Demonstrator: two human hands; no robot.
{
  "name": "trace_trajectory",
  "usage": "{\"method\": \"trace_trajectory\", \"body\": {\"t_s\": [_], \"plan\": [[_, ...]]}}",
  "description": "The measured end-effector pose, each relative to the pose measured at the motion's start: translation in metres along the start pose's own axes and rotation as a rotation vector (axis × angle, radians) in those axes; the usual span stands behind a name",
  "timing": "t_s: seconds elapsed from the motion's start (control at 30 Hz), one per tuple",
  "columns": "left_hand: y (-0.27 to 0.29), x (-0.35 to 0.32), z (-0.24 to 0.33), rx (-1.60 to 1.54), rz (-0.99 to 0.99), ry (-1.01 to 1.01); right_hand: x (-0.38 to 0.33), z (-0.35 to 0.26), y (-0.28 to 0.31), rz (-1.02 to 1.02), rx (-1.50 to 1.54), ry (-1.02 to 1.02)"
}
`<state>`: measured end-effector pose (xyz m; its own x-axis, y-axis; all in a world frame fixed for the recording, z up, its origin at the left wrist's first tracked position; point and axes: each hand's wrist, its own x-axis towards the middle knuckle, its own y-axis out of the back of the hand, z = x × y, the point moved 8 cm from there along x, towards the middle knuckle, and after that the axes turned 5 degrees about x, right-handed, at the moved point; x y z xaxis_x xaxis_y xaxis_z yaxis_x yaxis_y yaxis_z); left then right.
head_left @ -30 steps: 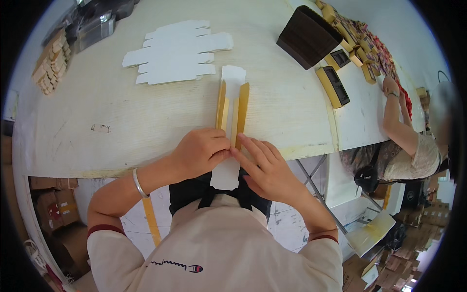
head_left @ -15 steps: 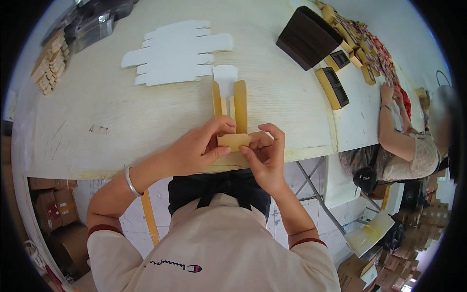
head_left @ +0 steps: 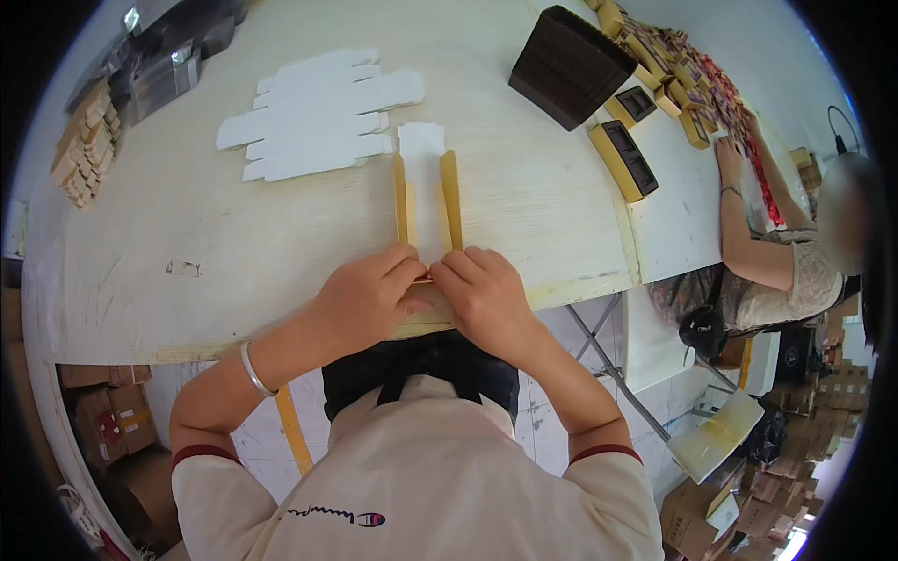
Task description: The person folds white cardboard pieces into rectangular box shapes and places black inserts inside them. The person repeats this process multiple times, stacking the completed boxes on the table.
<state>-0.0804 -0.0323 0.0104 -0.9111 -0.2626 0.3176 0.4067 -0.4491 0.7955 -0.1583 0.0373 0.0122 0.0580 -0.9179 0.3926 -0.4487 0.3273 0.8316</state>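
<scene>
Fingers, left hand and right hand: curled nearly closed, apparently pinching your part-folded carton by its near end, just inside the worktable's near edge. Carton: gold sides standing, white flap toward the far edge. Possible faults: skewed crease, should you press unevenly; crushed card, from gripping too hard; sides splaying, being unheld farther out.

1. Wide fisheye view from the wearer's head, facing down.
2. Shirt nearest, at six o'clock.
3. Left hand and right hand close by, near centre.
4. Table extending toward twelve.
</scene>
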Motion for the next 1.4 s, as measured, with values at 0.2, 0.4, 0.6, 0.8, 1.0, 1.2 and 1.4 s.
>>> {"method": "trace_trajectory", "body": {"t_s": [0.2,0.4,0.6,0.8,1.0,1.2,1.4], "plan": [[-0.001,0.008,-0.012,-0.020,-0.264,-0.007,0.011,0.017,0.010,-0.106,0.340,-0.059],[0.031,0.026,-0.009,0.241,-0.276,-0.256,0.008,0.051,0.039,-0.008,-0.012,0.041],[0.020,0.024,0.013,0.480,-0.060,-0.112,-0.004,0.009,0.021,-0.014,0.464,-0.254],[0.013,0.007,-0.003,0.296,-0.186,-0.250,0.000,0.007,0.063,0.020,0.203,0.070],[0.014,0.006,0.002,0.120,-0.186,-0.253,-0.009,0.011,0.025,-0.186,0.228,0.160],[0.000,-0.006,-0.003,-0.069,-0.139,-0.092,-0.002,0.013,0.012,-0.079,0.355,0.052],[0.000,0.003,0.002,-0.046,0.100,0.047,-0.003,0.011,-0.001,-0.056,0.393,-0.076]]}}
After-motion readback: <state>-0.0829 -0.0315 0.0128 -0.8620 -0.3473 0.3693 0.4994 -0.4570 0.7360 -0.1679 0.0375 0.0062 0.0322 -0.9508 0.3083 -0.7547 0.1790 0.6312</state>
